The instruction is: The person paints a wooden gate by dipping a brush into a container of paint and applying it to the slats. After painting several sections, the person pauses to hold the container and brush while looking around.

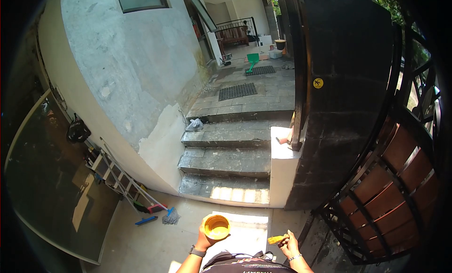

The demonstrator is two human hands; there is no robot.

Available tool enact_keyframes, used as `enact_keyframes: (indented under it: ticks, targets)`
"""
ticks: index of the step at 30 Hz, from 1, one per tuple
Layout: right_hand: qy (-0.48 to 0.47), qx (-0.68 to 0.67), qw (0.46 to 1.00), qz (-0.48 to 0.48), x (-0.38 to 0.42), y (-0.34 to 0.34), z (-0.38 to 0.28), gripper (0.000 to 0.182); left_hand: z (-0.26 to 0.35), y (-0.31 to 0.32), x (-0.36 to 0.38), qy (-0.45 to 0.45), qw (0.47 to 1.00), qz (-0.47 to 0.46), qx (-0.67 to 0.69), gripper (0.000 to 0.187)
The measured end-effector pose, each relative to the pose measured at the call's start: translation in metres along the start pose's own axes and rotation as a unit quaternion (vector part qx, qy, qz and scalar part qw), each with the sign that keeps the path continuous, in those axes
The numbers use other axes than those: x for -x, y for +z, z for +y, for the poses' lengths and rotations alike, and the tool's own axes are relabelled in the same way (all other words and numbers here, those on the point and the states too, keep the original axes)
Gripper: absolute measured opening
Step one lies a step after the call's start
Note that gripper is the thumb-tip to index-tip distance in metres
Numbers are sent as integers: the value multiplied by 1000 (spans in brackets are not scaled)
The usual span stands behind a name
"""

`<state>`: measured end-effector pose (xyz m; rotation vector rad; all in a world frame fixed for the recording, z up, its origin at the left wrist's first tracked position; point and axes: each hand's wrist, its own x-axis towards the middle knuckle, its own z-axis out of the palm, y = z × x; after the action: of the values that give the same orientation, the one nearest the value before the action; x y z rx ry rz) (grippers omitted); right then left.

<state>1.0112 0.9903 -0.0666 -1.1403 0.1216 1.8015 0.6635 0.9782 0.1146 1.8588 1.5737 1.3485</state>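
My left hand (pixel 203 240), with a dark band at the wrist, is wrapped round a round yellow tub (pixel 217 227). The tub's open top faces up, and its inside looks yellow-orange. To the right, my right hand (pixel 291 246) grips a small yellow tool that looks like a paintbrush (pixel 277 239). Its yellow end points left, toward the tub but apart from it. Both hands are low in the view, in front of my dark shirt (pixel 245 264).
Grey stone steps (pixel 226 157) rise ahead beside a patchy wall (pixel 127 61). A ladder (pixel 115 171) and mop (pixel 171 216) stand at left. A plastic bag (pixel 194 125) sits on a step; a green dustpan (pixel 253 60) is above. A metal gate (pixel 381 193) stands at right.
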Motion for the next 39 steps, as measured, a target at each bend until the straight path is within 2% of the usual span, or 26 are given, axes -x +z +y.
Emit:
enact_keyframes:
  ticks: [24,39]
  targets:
    - [-3,-24,999,34,11,3,3,33,5,5,-6,2,1000,-15,24,84]
    - [8,-29,999,11,-1,-7,9,34,13,7,-8,-4,999,-15,42,83]
